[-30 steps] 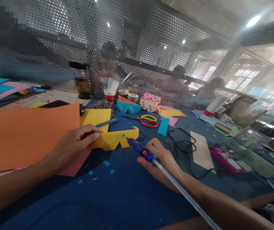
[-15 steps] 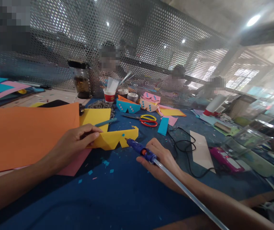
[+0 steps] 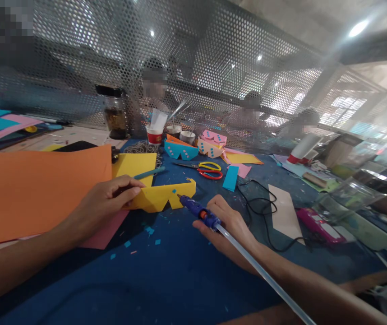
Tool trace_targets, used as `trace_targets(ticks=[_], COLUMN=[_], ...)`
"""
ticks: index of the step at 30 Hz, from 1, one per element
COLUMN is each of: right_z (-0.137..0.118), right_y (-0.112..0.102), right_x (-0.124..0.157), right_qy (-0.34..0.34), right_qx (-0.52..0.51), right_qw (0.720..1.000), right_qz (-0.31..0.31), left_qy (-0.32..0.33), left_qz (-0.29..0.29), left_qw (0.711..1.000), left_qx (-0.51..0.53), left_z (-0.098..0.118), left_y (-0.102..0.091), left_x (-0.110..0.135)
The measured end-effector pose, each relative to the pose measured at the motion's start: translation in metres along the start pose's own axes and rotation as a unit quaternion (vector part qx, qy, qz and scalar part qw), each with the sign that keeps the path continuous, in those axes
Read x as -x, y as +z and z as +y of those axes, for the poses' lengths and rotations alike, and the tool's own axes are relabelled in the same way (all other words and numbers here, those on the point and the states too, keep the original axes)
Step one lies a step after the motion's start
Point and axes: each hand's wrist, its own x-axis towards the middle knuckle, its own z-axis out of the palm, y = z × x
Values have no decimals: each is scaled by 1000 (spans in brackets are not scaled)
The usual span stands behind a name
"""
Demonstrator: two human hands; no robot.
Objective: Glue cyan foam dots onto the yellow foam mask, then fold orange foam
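Pinching with fingers of the left hand [image 3: 112,196] the yellow paper glasses [image 3: 154,198] at their nine-o'clock end, between both hands, and gripping the blue glue gun [image 3: 195,207] at their four o'clock in the right hand [image 3: 232,224], steady the nozzle [image 3: 179,196] beside the blue square [image 3: 174,191] and dab sparingly.

The left hand [image 3: 116,195] has one end of a yellow paper mask [image 3: 158,198] in its grip, and the right hand [image 3: 226,222] holds a blue glue gun [image 3: 196,209], its tip [image 3: 179,197] just beside a small blue square [image 3: 174,191] on the mask. Beyond them, scissors [image 3: 198,168] and a blue paper mask [image 3: 181,150] rest on the blue bench [image 3: 146,289].
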Motion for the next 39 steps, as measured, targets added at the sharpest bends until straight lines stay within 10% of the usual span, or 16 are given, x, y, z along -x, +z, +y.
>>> trace_targets(ticks=[39], right_z=[2], right_y=[2], right_x=[0], right_qy=[-2], right_qx=[5], right_qw=[1000], right_qz=[1], left_qy=[2], left_qz=[-6], left_qw=[1000], left_qx=[-5], left_z=[-5], left_y=[-1], left_x=[-1])
